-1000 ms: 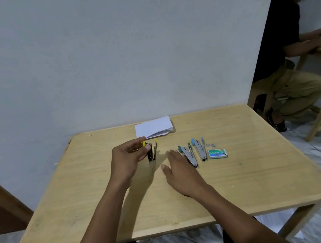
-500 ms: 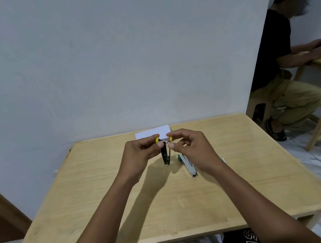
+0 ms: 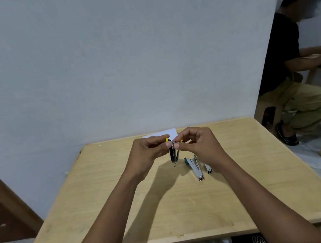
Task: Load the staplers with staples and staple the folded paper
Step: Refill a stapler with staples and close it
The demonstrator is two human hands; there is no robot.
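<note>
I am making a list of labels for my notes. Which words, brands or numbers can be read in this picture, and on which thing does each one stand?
No complete text can be read.
Black shorts: white letters at the bottom edge, cut off and turned, not readable as a word.
Yellow and black stapler, held by the left hand and right hand: no readable marking.
Two staplers on the table: none readable.
</note>
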